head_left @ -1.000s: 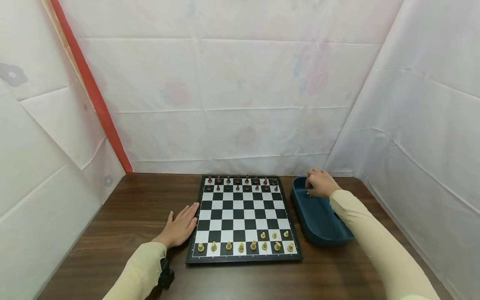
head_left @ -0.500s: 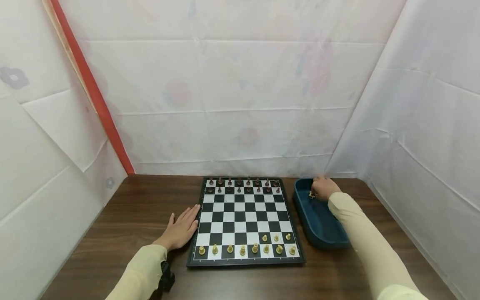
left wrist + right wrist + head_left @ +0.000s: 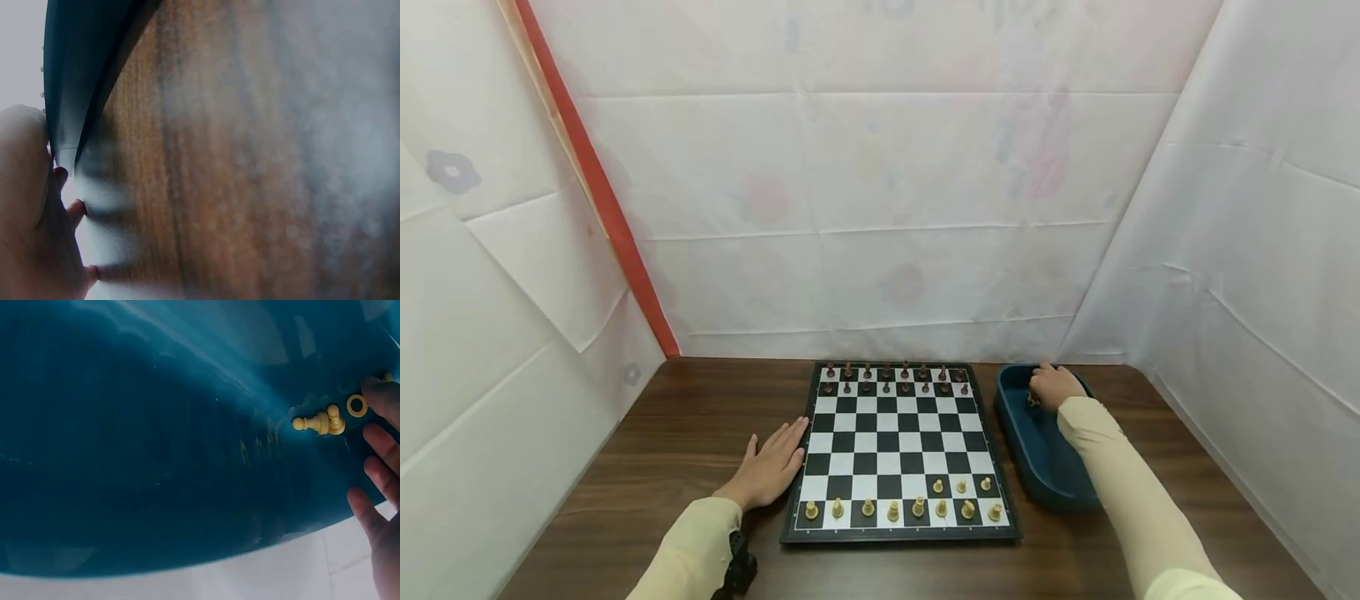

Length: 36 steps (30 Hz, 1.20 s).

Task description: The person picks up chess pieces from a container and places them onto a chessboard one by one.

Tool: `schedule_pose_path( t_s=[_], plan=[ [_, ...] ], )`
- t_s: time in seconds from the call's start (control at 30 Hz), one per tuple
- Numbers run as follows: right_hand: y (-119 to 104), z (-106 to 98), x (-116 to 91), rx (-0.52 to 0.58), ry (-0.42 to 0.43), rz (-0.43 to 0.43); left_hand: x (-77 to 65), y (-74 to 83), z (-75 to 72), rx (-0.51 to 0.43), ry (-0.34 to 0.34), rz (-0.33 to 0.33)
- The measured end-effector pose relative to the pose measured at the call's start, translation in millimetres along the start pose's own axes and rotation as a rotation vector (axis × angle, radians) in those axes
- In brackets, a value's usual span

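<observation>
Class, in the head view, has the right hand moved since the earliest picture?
Yes: against the chessboard, the right hand sits lower and slightly farther right in the head view.

Head view bright; left wrist: tabletop (image 3: 206, 156) blurred; right: tray (image 3: 125, 469) dim.

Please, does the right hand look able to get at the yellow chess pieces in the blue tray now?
Probably yes. The right hand reaches into the open blue tray, with its fingers close to the yellow pieces; no tray wall or lid stands between.
</observation>
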State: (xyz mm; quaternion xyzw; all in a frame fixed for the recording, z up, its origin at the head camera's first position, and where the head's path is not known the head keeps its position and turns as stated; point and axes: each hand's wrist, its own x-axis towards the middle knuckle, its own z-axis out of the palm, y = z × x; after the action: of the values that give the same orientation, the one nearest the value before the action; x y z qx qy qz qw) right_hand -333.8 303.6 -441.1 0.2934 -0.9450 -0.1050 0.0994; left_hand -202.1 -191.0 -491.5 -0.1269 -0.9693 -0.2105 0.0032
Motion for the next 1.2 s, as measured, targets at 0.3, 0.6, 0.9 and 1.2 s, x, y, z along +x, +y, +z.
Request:
schedule_pose_path(
  t_s=[0.3,0.6,0.9,1.2],
  plan=[
    [-2.8,2.9,-5.0,0.039,0.051,0.000,-0.3,4.5,-0.7,0.013,-0.028,-0.021],
    [7.1,3.5,-3.3,0.012,0.037,0.013,1.2,2.3,1.1,0.013,-0.031,-0.020],
    [12.7,-11.7,-1.0,0.052,-0.017,-0.017,3.9,-0.3,-0.7,0.016,-0.041,-0.021],
    [-4.7,-60.5,6.0,0.084,0.038,-0.124,3.4,2.1,-2.9,0.007,-0.040,-0.021]
  ],
)
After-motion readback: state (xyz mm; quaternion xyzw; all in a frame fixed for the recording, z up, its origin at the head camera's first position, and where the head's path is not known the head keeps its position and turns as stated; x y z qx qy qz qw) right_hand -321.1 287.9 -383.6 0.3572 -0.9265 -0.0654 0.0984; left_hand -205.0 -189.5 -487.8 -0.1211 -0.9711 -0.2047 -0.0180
